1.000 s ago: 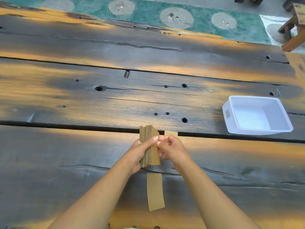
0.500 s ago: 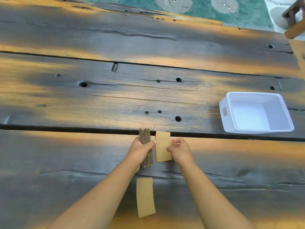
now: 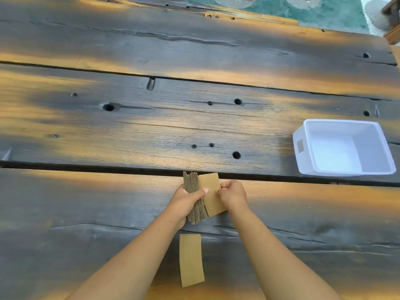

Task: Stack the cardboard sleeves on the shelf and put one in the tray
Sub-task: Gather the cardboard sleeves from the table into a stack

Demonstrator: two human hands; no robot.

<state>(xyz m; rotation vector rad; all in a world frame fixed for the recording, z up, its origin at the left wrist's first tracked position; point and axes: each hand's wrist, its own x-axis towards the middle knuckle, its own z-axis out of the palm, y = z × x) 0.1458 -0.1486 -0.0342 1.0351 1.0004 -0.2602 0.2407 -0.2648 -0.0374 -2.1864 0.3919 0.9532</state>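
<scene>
My left hand (image 3: 186,202) grips a thick stack of flattened brown cardboard sleeves (image 3: 193,198), held on edge just above the wooden planks. My right hand (image 3: 232,194) pinches a single cardboard sleeve (image 3: 211,191), which leans against the right side of the stack. Another flat sleeve (image 3: 191,259) lies on the wood between my forearms, near the front edge. The white plastic tray (image 3: 303,148) stands at the right with nothing in it.
The surface is made of wide dark planks (image 3: 129,131) with gaps, knots and holes. A green patterned rug (image 3: 324,11) lies beyond the far edge. A wooden furniture piece (image 3: 392,33) shows at the top right corner.
My right hand has peeled one sleeve off the stack to the right, then tilted it back against the stack. The camera has tipped down, so the scene sits higher in view.
</scene>
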